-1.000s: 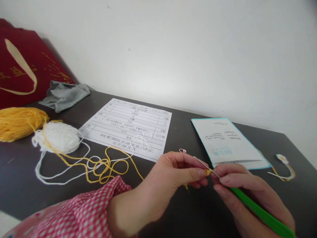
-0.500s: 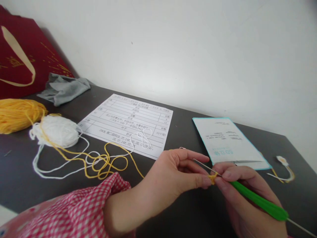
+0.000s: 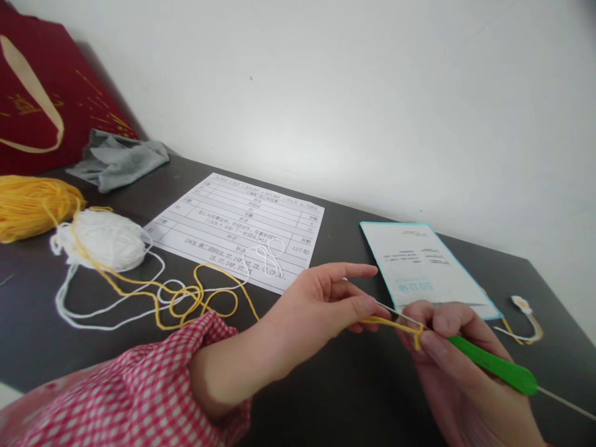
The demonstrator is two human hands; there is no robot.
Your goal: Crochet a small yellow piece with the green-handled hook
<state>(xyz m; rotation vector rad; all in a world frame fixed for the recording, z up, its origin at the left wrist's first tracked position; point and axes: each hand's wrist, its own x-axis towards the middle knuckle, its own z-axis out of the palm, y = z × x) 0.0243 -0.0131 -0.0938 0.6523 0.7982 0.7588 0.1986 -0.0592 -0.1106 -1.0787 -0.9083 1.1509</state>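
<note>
1. A dark red paper bag (image 3: 51,105) with a cream ribbon handle is seen standing at the far left; its contents are hidden. A flat white packet (image 3: 414,261) edged in turquoise is laid on the right; whether anything is held inside cannot be told.

2. By the right hand (image 3: 465,366), a crochet hook (image 3: 496,366) with a green handle is gripped, thumb and fingers being closed on it. A small yellow stitched piece (image 3: 416,338) is carried on the metal shaft, just beside the right thumb.

3. By the left hand (image 3: 326,304), a yellow strand (image 3: 388,321) is pinched between thumb and curled fingers, while the index finger is stretched out, apart from the thumb. The strand is drawn straight to the stitched piece. The hook's tip is hidden by the left thumb.

4. On the dark table (image 3: 335,397), a yellow skein (image 3: 32,208) and a white yarn ball (image 3: 107,242) are set side by side, with loose strands tangled before them. A printed sheet (image 3: 223,217) is partly crossed by white yarn.

5. A crumpled grey cloth (image 3: 125,162) is left by the bag, and a small white ornament (image 3: 521,304) is placed at the right. The table is backed by a pale wall (image 3: 349,112).
</note>
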